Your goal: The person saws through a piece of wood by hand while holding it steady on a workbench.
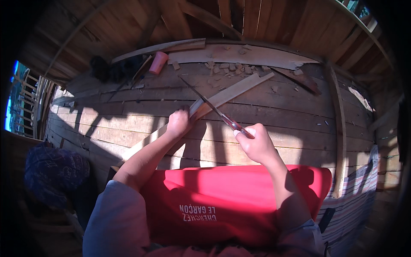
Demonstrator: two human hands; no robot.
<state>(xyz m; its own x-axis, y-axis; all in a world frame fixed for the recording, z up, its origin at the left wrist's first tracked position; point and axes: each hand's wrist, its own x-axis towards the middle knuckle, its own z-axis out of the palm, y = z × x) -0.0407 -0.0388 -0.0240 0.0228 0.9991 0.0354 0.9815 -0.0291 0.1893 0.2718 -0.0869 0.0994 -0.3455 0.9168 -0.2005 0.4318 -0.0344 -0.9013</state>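
My left hand (178,121) grips a long pale wooden plank (231,93) that runs diagonally from near my lap up to the right across the plank floor. My right hand (256,143) is closed on the reddish handle of a handsaw (204,99). The thin saw blade crosses the plank just right of my left hand and points up to the left. A red cloth (222,197) covers my lap below both hands.
Several small wood offcuts (229,67) lie at the far side near a broad pale board (239,55). A pink cup (158,62) and a dark bundle (102,68) sit at the far left. A long batten (340,128) lies on the right; a dark blue cloth (53,171) is at my left.
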